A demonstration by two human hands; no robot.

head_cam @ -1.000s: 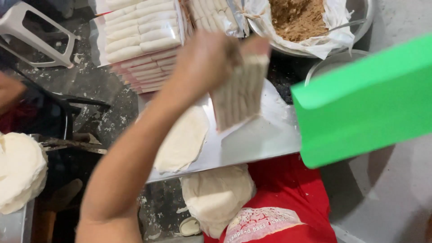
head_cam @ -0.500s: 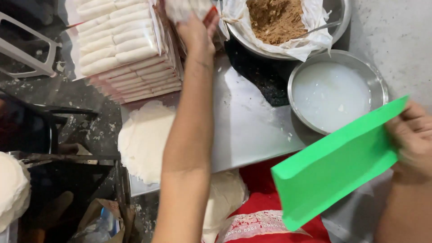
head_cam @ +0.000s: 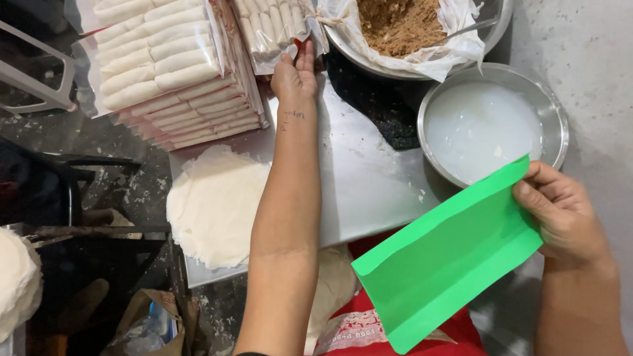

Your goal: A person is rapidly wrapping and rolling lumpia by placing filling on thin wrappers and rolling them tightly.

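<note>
My left hand [head_cam: 295,74] reaches far forward and touches the lower edge of a clear pack of pale rolls [head_cam: 270,29] that leans against a taller stack of the same packs [head_cam: 161,66]. My right hand [head_cam: 560,214] pinches the corner of a folded green paper sheet [head_cam: 452,257] held in the air at the lower right. A round stack of thin white wrappers [head_cam: 217,204] lies on the metal board [head_cam: 369,178] beside my left forearm.
A metal bowl of white liquid [head_cam: 491,125] stands at the right. Behind it is a lined bowl of brown filling [head_cam: 402,23]. A red cloth [head_cam: 369,326] shows below the board. Dark metal frames [head_cam: 79,231] and a white mound [head_cam: 16,283] are at the left.
My left hand carried a pack of rolls forward and set it against the stack. The green sheet dropped lower and to the right, and the bowl of white liquid came into view.
</note>
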